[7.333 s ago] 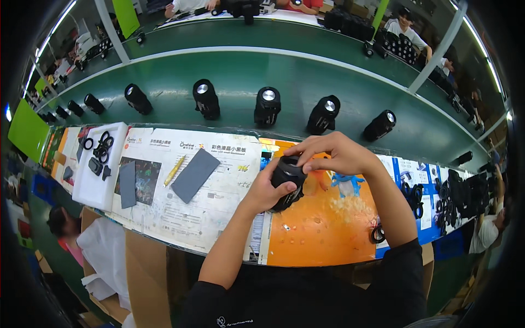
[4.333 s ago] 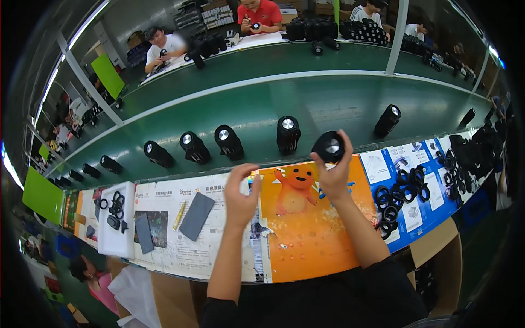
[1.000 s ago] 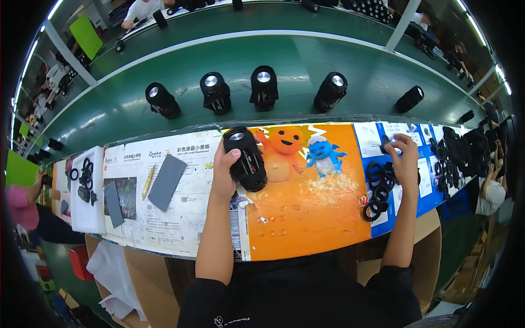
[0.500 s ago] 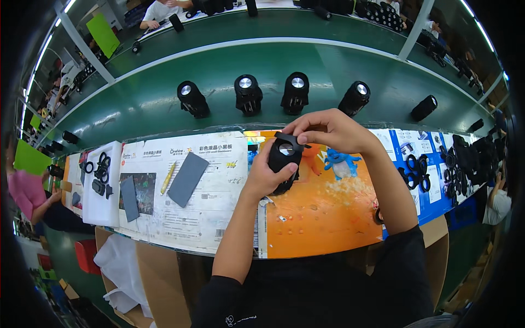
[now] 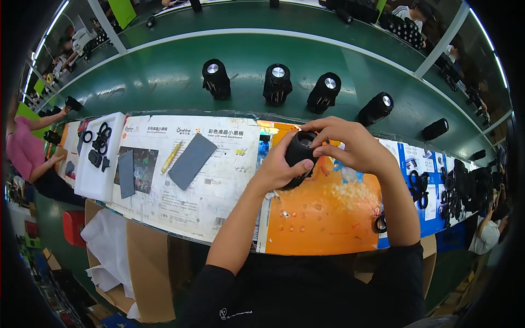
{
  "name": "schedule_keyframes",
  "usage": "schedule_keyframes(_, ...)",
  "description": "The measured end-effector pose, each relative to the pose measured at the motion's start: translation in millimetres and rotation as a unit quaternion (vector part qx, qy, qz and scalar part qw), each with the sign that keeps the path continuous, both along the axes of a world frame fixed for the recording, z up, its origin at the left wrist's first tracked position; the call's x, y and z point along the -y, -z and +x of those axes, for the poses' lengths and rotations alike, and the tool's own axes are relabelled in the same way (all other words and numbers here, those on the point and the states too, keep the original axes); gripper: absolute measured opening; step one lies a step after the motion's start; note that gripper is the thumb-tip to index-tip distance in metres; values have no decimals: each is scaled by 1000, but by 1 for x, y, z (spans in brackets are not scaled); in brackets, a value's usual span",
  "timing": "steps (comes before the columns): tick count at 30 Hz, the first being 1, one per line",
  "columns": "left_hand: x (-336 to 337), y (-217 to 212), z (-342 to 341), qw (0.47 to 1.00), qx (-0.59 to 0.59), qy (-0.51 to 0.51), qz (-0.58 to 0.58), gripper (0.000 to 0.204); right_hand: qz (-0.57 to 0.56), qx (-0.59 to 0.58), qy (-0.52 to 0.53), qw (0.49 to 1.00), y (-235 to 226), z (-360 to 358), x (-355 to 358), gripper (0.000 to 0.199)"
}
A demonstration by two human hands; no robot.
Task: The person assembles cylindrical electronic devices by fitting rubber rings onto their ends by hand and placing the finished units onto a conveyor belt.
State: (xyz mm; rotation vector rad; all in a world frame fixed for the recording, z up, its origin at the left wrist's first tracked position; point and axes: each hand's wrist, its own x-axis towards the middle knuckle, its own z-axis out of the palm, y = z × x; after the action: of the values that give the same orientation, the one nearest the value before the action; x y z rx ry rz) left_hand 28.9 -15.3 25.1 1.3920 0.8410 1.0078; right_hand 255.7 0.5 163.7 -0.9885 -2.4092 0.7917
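A black cylindrical speaker (image 5: 299,153) stands tilted above the orange sheet, its round end turned up toward me. My left hand (image 5: 279,167) is wrapped round its side, thumb across the front. At the upper end, the bent fingers and thumb of my right hand (image 5: 347,143) pinch the rim, where a black ring (image 5: 309,136) sits; the fingers partly cover it. Behind my right wrist, a blue printed figure (image 5: 350,175) shows on the orange sheet (image 5: 306,224).
Several similar speakers (image 5: 277,82) stand on the green conveyor (image 5: 164,82) beyond the table. Left lie a white foam tray (image 5: 90,175) with black rings, two grey pads (image 5: 192,161) and a yellow pen (image 5: 171,157). More rings (image 5: 418,188) lie right. A co-worker in pink (image 5: 30,142) is far left.
The speaker has moved slightly right, and the black piece raised at its top now lies against the rim. The view has shifted. The co-worker in pink now reaches toward the conveyor.
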Motion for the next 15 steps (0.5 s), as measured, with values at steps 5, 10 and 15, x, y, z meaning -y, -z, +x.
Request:
schedule_keyframes(5, 1, 3, 2, 999, -17, -13, 37, 93, -4, 20, -3, 1000, -2, -1, 3, 26)
schedule_keyframes(10, 2, 1, 3, 995, -40, -29, 90, 93, 77, 34, -26, 996, 8, 2, 10, 49)
schedule_keyframes(15, 4, -10, 3, 998, -47, 4, 46, 86, 81, 31, -29, 996, 11, 10, 9, 52)
